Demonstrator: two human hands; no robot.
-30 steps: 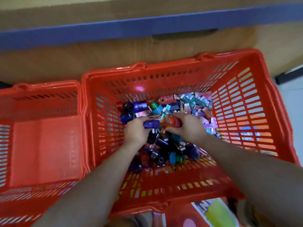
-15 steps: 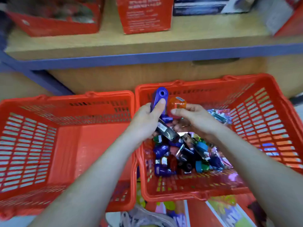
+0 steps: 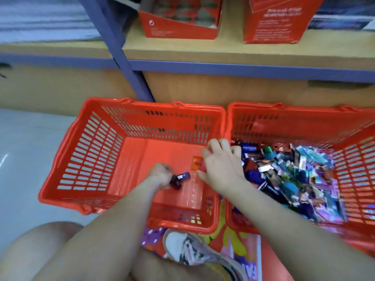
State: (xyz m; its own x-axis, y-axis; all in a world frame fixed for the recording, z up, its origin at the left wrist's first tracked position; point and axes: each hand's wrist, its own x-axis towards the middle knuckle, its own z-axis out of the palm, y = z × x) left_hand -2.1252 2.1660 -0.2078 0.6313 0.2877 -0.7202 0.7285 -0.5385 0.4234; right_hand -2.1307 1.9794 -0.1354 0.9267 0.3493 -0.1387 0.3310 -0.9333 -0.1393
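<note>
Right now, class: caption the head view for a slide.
Left hand holds a blue item and right hand an orange item over the left basket.

In front of me, a wooden shelf (image 3: pixel 223 50) on a blue frame (image 3: pixel 123 57) carries two red cartons (image 3: pixel 178 29). A plain wooden panel (image 3: pixel 223 90) closes the space beneath, and pale glossy floor (image 3: pixel 24 159) spreads to my left.

Bare forearms enter from 7 and 4 o'clock. The left hand (image 3: pixel 160 176) grips with curled fingers; the right hand (image 3: pixel 222 166), at its 2 o'clock, grips likewise.
</note>
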